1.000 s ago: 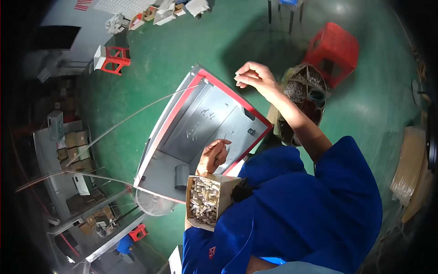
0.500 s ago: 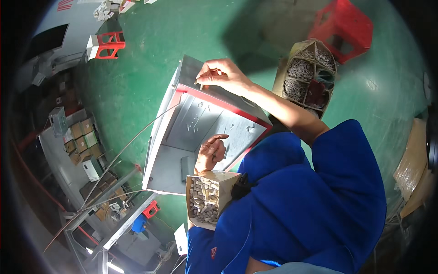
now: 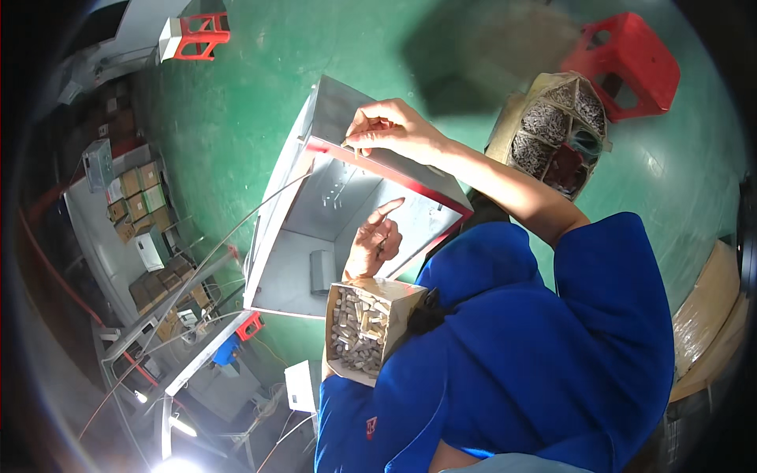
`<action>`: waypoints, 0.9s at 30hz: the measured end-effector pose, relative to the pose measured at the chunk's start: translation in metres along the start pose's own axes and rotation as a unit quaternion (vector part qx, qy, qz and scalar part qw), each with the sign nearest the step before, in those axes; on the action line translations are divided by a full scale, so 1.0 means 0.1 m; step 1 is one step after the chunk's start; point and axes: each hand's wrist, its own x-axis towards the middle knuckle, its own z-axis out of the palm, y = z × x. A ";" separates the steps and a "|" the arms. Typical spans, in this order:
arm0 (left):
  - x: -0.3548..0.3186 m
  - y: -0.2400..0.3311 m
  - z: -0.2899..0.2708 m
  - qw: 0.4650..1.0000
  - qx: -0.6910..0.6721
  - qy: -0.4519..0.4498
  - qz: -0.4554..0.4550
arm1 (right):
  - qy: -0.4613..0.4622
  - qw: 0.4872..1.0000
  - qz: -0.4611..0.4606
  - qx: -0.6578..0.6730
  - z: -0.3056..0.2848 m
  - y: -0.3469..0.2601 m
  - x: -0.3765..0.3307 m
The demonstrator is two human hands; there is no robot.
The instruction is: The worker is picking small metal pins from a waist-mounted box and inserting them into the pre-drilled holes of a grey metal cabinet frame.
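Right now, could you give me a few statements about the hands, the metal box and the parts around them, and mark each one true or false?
1. The right hand pinches a small part at the red-edged rim of the metal box. True.
2. The left hand lies flat on the green floor. False: it is raised in front of the box's inside, forefinger stretched out.
3. An open cardboard box full of small pale metal parts sits just below the left hand. True.
4. The red stool stands inside the metal box. False: it stands on the floor, apart, beside a divided tray of small parts.
5. The sleeves are yellow. False: the jacket is blue.
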 end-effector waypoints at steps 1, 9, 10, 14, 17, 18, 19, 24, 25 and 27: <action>0.01 0.01 0.00 1.000 0.003 0.006 0.002 | -0.009 1.000 0.001 0.006 0.01 0.02 0.02; -0.03 -0.04 -0.04 0.999 -0.027 0.024 0.023 | -0.045 0.999 0.007 0.013 0.22 0.13 0.18; -0.05 -0.04 -0.07 0.999 -0.034 0.010 0.026 | -0.050 0.999 -0.008 -0.011 0.24 0.14 0.19; -0.07 -0.06 -0.10 0.998 -0.041 0.043 0.028 | -0.051 0.996 -0.044 -0.056 0.28 0.20 0.24; -0.09 -0.05 -0.06 0.997 -0.051 0.056 0.035 | -0.049 0.992 -0.056 -0.100 0.28 0.23 0.28; -0.10 -0.10 -0.13 0.996 -0.051 0.049 0.049 | -0.060 0.992 -0.058 -0.099 0.29 0.22 0.29; -0.10 -0.11 -0.13 0.996 -0.048 0.051 0.047 | -0.072 0.991 -0.061 -0.099 0.30 0.20 0.31; -0.10 -0.06 -0.07 0.996 -0.032 0.061 0.049 | -0.052 0.983 -0.071 -0.159 0.37 0.11 0.34; -0.11 -0.04 -0.06 0.996 -0.038 0.062 0.047 | -0.065 0.979 -0.078 -0.178 0.36 0.09 0.34; -0.12 -0.02 -0.02 0.995 -0.054 0.065 0.045 | -0.094 0.968 -0.090 -0.215 0.33 0.05 0.32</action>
